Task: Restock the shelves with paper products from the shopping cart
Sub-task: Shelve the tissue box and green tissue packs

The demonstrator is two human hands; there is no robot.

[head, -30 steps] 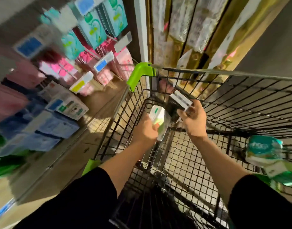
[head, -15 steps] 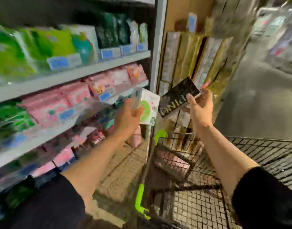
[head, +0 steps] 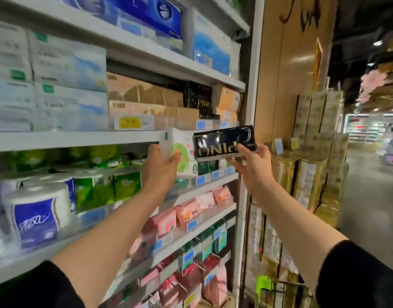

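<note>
While both of your arms reach up toward the shelving, your left hand (head: pixel 161 168) grips a white tissue pack with a green print (head: pixel 180 154), fingers curled round its left side and thumb across its front. Your right hand (head: pixel 254 167) pinches a black pack with gold lettering (head: pixel 224 142) from below, thumb on its front face; the lettering reads upside down. The two packs touch, the black one overlapping the white one's right edge, and both sit just in front of the front edge of the grey shelf (head: pixel 80 140) that carries brown tissue boxes (head: pixel 146 101) and an upright black pack of the same brand (head: pixel 198 97) near its right end. Neither held pack rests on a shelf. Below that edge stand green packs (head: pixel 104 187) and wrapped toilet rolls (head: pixel 36 214); lower shelves hold pink packs (head: pixel 188 211). At the bottom right corner of the head view, a green corner piece of the shopping cart (head: pixel 264 285) shows beside gold-wrapped stacks (head: pixel 302 174).
</note>
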